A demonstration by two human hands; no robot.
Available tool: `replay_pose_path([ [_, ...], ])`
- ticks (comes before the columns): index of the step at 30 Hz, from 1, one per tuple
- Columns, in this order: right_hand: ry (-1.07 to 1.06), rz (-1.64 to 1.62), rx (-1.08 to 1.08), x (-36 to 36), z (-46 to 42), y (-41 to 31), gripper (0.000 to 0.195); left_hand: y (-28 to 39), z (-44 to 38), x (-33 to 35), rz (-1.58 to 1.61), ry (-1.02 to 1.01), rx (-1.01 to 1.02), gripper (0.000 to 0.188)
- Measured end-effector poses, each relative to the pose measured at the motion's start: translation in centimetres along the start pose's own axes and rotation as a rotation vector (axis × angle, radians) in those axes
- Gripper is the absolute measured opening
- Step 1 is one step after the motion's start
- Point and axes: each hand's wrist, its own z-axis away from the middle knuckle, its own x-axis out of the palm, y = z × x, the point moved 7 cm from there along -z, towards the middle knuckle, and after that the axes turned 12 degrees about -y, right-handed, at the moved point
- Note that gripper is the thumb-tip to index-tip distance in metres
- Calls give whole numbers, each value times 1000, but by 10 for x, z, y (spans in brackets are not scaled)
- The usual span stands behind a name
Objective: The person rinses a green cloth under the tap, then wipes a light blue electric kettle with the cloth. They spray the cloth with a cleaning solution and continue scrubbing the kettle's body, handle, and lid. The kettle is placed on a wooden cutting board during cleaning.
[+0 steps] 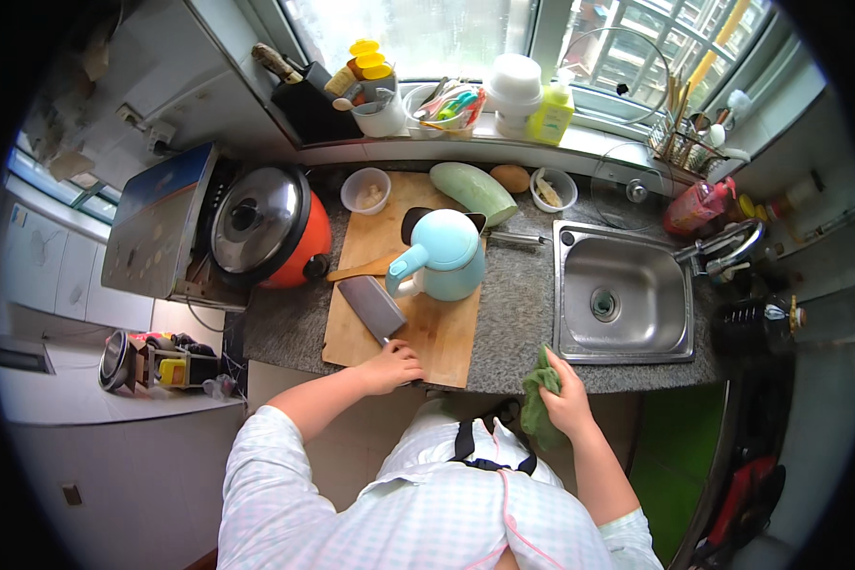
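My left hand [393,368] is closed on the handle of a kitchen cleaver [372,309], whose wide blade lies on the wooden cutting board [442,356]. A bunched green cloth [539,402] hangs from my right hand [566,392] at the counter's front edge. Beyond the cleaver a light-blue electric kettle [447,256] stands on the board. A wooden spatula [362,269] lies left of the kettle, its far end hidden behind it. A pale green gourd piece [474,191] rests across the board's back right corner.
A red electric cooker [296,242] with a lid stands left of the board. To the right is a steel sink [627,292] with a faucet [727,253]. Small plastic bowls [365,191] and a brown, potato-like item [510,179] sit along the back. A knife block [313,107] stands on the windowsill.
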Motion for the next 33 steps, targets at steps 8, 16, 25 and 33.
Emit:
replay_pose_path([
  [8, 66, -677, 99, 30, -47, 40, 77, -72, 47, -17, -16, 121, -161, 43],
  [16, -137, -1274, -109, 59, -58, 8, 79, 12, -57, -93, 1213, 410, -27, 67],
  [25, 292, -979, 55, -3, 3, 102, 49, 33, -133, -40, 1874, 371, -277, 39],
  [33, 968, -1304, 485, -52, 104, 391, 82, 51, -130, -20, 2156, 402, -434, 44],
])
